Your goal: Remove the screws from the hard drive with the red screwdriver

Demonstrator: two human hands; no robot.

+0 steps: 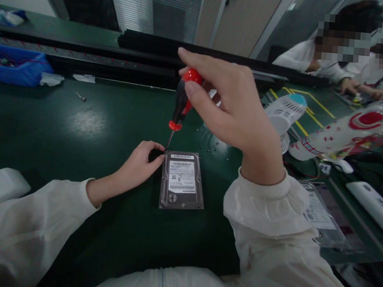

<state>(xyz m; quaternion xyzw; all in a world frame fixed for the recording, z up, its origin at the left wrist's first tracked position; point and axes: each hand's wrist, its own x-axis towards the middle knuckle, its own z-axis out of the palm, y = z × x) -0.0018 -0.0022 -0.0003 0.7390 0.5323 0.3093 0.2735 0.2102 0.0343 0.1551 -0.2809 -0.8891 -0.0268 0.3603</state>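
Hands (139, 165) (230, 100) beside and above hard drive (182, 178)

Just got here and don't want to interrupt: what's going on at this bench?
A person is working on a hard drive lying label-up on the green tabletop. Their right grip holds a red-and-black screwdriver, its tip down at the drive's far left corner. The left grip has thumb and forefinger at that same corner. A few small screws lie loose beyond the drive, to the right. Whether the screwdriver is turning can't be told from this picture.
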